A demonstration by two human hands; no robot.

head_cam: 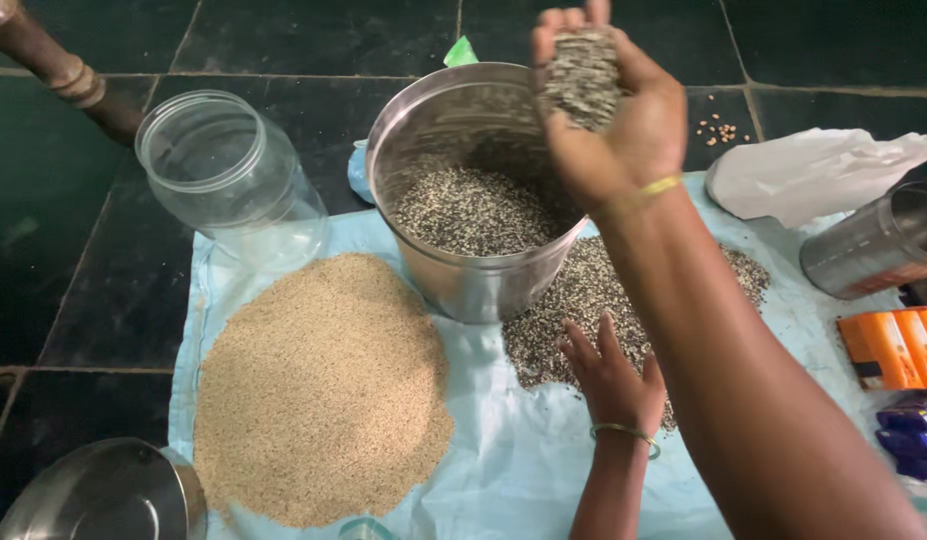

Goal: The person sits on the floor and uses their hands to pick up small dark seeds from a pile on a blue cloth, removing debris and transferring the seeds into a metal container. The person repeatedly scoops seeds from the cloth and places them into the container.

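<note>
Currently scooping: right hand [623,125] cups a handful of dark grain [581,75] above the steel pot [463,285]; left hand [611,380] lies flat, fingers spread, on the floor pile [573,290]. Next move, as I judge it, calls for tipping inside the rim.

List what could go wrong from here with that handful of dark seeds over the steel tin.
1. The right hand holds a heaped handful of dark seeds above the rim of the steel tin; some may fall outside it.
2. The tan grain pile lies close beside the tin, so strays could mix in.
3. The left hand rests on the dark seed pile and might scatter it across the blue sheet.
</note>
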